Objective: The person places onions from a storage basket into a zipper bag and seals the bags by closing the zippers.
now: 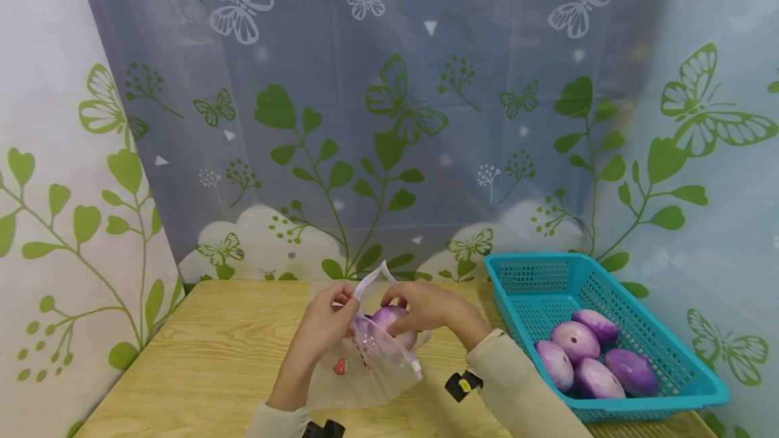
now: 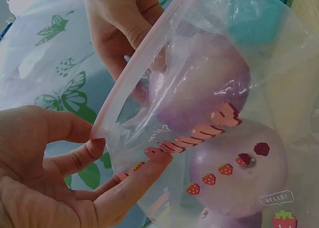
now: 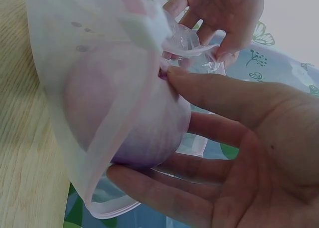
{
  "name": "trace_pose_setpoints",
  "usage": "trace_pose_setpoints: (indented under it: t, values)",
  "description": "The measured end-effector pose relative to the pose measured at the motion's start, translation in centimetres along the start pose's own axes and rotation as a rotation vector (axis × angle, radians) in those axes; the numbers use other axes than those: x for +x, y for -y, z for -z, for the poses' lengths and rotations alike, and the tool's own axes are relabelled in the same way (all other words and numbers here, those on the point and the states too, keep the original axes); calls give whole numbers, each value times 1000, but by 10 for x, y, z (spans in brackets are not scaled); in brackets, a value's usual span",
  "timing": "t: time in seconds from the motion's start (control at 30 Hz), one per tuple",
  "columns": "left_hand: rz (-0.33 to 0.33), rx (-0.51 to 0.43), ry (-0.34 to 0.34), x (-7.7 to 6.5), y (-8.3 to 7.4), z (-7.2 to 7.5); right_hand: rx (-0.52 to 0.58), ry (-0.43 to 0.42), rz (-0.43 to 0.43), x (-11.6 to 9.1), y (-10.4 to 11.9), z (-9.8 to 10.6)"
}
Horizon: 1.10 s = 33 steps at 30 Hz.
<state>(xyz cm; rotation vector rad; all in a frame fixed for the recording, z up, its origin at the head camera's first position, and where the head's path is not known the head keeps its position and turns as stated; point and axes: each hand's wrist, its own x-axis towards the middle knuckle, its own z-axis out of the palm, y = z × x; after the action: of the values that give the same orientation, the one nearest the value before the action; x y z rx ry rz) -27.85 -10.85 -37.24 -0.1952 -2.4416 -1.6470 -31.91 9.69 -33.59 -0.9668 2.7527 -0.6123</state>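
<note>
A clear zip bag (image 1: 359,387) with strawberry prints stands on the table, its mouth spread. My left hand (image 1: 325,323) pinches the bag's edge between thumb and index finger; its other fingers lie along the outside in the left wrist view. At the mouth, my right hand (image 1: 429,306) grips a purple onion (image 3: 154,138), thumb near its tip and fingers beneath. The bag's film covers part of this onion. Below it in the left wrist view, another onion (image 2: 239,168) lies inside the bag, with part of one more (image 2: 234,220) at the bottom edge.
On the right stands a teal plastic basket (image 1: 535,257) with perforated walls, holding several purple onions (image 1: 575,340). The wooden table (image 1: 243,336) reaches back to a patterned cloth (image 1: 341,154) with green leaves and butterflies; similar cloths hang at both sides.
</note>
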Motion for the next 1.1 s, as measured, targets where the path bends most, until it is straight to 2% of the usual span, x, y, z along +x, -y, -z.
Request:
trace_pose_setpoints:
  t: [0.27, 0.6, 0.73, 0.93, 1.1]
  values:
    - [0, -12, -6, 0, 0, 1, -22, -4, 40, -4, -1, 4]
    - [4, -24, -2, -1, -1, 1, 75, 6, -24, -7, 0, 6]
    - [7, -26, -7, -1, -1, 0, 79, 6, -33, -4, 0, 2]
    - [8, -42, -20, -1, -1, 1, 85, 9, 6, 2, 1, -5]
    - [9, -36, -35, -1, -4, 2, 62, 50, 100, 6, 1, -6]
